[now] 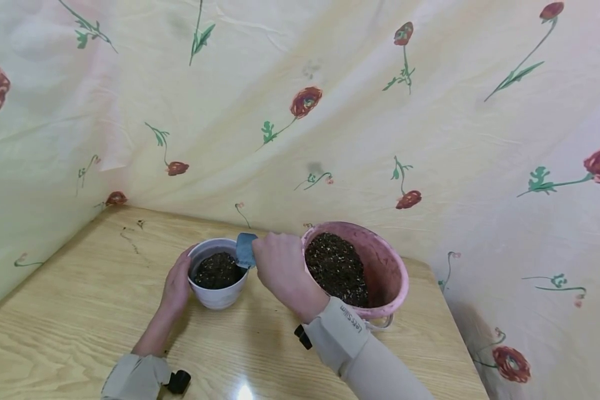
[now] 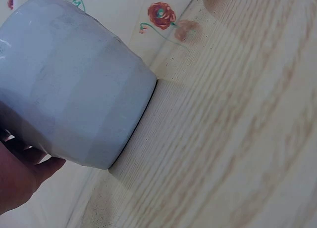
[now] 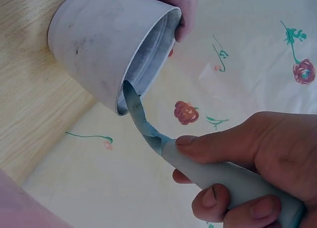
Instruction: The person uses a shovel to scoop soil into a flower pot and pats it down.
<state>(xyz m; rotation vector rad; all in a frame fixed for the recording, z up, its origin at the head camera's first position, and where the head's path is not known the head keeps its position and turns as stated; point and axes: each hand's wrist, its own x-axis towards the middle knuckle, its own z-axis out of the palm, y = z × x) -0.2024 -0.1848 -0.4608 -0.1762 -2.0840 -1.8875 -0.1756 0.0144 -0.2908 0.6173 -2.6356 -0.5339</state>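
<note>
A white flower pot (image 1: 219, 299) stands upright on the wooden table with dark soil (image 1: 217, 271) inside. My left hand (image 1: 177, 283) holds the pot from its left side, fingers curved against the wall near the rim. In my right hand (image 1: 284, 271) is a blue-grey hand trowel (image 1: 245, 250). The right wrist view shows fingers wrapped around the trowel's handle (image 3: 218, 178) and the thumb lying along it. The trowel's blade (image 3: 134, 107) reaches over the pot's rim, its tip just inside the mouth.
A pink tub (image 1: 399, 272), partly filled with dark potting soil (image 1: 336, 269), stands right of the pot, partly behind the right hand and forearm. Flower-printed cloth (image 1: 360, 139) hangs behind and beside the wooden table (image 1: 240, 355).
</note>
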